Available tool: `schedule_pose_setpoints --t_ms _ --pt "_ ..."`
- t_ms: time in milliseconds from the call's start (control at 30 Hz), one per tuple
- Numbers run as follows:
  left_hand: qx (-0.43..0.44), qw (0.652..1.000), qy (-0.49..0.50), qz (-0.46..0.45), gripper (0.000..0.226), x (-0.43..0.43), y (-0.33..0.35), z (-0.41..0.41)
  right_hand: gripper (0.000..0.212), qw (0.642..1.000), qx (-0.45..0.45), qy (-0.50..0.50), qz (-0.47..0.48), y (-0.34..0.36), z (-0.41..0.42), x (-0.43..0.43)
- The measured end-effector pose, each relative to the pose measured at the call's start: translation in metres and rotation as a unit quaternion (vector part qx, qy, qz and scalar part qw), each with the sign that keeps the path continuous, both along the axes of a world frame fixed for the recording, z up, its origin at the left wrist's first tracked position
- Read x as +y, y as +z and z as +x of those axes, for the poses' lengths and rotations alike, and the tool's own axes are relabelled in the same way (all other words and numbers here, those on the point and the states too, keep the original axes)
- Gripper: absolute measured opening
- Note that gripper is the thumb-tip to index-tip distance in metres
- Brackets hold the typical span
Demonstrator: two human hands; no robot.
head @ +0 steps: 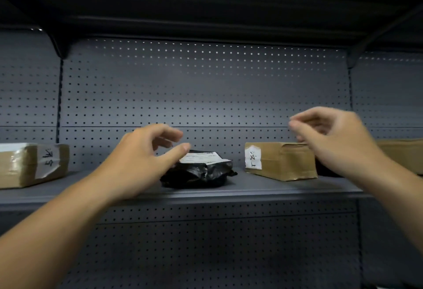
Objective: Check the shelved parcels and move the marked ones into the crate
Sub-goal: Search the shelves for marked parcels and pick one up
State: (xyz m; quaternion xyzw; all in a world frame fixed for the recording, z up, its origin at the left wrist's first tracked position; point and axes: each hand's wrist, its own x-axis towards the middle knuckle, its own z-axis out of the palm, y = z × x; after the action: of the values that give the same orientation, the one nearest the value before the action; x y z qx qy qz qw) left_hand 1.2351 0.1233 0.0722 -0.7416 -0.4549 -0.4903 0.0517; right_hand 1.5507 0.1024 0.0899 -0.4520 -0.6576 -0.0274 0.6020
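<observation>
Mid-frame on the shelf sits a crumpled black bag. My left hand is right in front of it, fingers spread and loosely curved, nothing in it. The thumb sits over the bag's white label, but I can't tell if it's touching.

My right hand is a bit blurry, up at the right of the frame over the brown box. Its fingers are loosely bent and it's holding nothing too.

That box has a handwritten tag on its end. The left box has one as well, and a right box peeks in at the edge.

So I'd say I'm on the checking step, with nothing picked yet. No crate in view.

Next I reckon I need a proper grip on the bag. It looks soft and slippery, so I'd pinch it by both sides and tip the label toward me, since the print's too small to read from here.
</observation>
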Motion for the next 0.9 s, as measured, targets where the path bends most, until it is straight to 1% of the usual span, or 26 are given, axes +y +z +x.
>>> schedule_pose_setpoints --t_ms 67,100,167,233,367,467,567,600,633,667,700,733,767,833,900 --pt "-0.011 0.999 -0.034 0.016 0.028 -0.011 0.004 0.028 0.010 1.000 0.019 -0.022 0.006 0.001 0.028 0.005" --pt "-0.012 0.999 -0.044 0.024 0.025 -0.016 0.005 0.044 0.016 0.999 0.010 -0.036 -0.007 0.000 0.041 0.011" --pt "-0.008 0.998 -0.055 0.034 0.022 -0.023 0.007 0.079 0.034 0.997 -0.025 -0.057 -0.055 -0.006 0.062 0.023" --pt "-0.012 0.998 -0.060 0.018 0.023 -0.021 0.006 0.114 0.051 0.990 -0.069 -0.059 -0.104 -0.013 0.080 0.035" --pt "-0.014 0.998 -0.031 -0.046 0.034 -0.002 0.003 0.169 0.065 0.978 -0.123 -0.021 -0.164 -0.015 0.107 0.047" --pt "-0.005 0.996 0.014 -0.091 0.050 0.011 0.000 0.190 0.074 0.974 -0.128 0.018 -0.187 -0.011 0.118 0.052" --pt "0.012 0.987 0.056 -0.148 0.066 0.017 -0.002 0.199 0.079 0.962 -0.134 0.060 -0.231 -0.009 0.121 0.057" --pt "0.017 0.984 0.062 -0.167 0.067 0.018 -0.003 0.202 0.074 0.957 -0.138 0.068 -0.246 -0.010 0.120 0.058" --pt "0.022 0.981 0.064 -0.181 0.064 0.019 -0.003 0.204 0.061 0.953 -0.145 0.073 -0.257 -0.012 0.119 0.059" --pt "0.029 0.979 0.065 -0.191 0.059 0.019 -0.003 0.206 0.043 0.951 -0.149 0.075 -0.262 -0.015 0.119 0.060" --pt "0.036 0.977 0.065 -0.201 0.053 0.019 -0.003 0.208 0.029 0.950 -0.151 0.075 -0.263 -0.018 0.119 0.062" --pt "0.037 0.975 0.063 -0.209 0.050 0.018 -0.003 0.209 0.023 0.949 -0.155 0.077 -0.263 -0.019 0.117 0.063" --pt "0.033 0.974 0.056 -0.216 0.051 0.019 -0.004 0.208 0.023 0.949 -0.154 0.080 -0.263 -0.019 0.115 0.062" --pt "0.026 0.977 0.038 -0.211 0.053 0.019 -0.005 0.201 0.019 0.950 -0.140 0.104 -0.258 -0.019 0.108 0.061" --pt "0.034 0.980 0.011 -0.197 0.048 0.020 -0.004 0.198 0.016 0.952 -0.117 0.134 -0.249 -0.020 0.107 0.060"
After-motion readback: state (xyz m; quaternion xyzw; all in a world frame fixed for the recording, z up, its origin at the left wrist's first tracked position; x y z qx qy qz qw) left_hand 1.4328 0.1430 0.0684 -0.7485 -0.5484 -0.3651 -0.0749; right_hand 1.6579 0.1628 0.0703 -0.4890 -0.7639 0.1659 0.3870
